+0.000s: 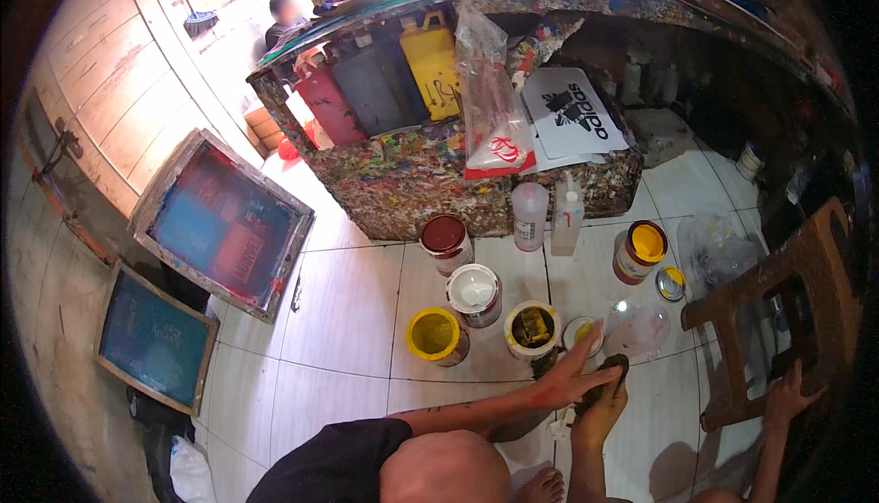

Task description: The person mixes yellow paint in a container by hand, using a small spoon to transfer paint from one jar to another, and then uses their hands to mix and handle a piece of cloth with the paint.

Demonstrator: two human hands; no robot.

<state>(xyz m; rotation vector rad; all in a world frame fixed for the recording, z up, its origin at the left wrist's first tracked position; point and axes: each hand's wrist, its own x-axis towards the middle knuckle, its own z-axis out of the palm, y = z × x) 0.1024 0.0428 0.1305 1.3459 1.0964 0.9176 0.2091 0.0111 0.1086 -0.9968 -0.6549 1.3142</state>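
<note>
My left hand (566, 382) reaches in from the left with its thumb and fingers stretched apart. Its fingertips meet my right hand (600, 413), which comes up from the lower edge, closed around a dark rag (619, 367). Just beyond is an open can (531, 329) with a white rim and dark, yellow-smeared contents. A round lid with yellow on it (580, 336) lies beside that can, partly behind my left hand. Around them stand a yellow paint can (437, 336), a white paint can (474, 293) and a dark red one (446, 242).
Another person's hand (791, 400) rests by a brown wooden stool (719, 338) at right. Farther off are an orange-yellow paint can (644, 248), bottles (529, 217) and a paint-crusted bench (412, 183) with jugs. Framed screens (224, 224) lean at left. A clear plastic bag (643, 329) lies near my hands.
</note>
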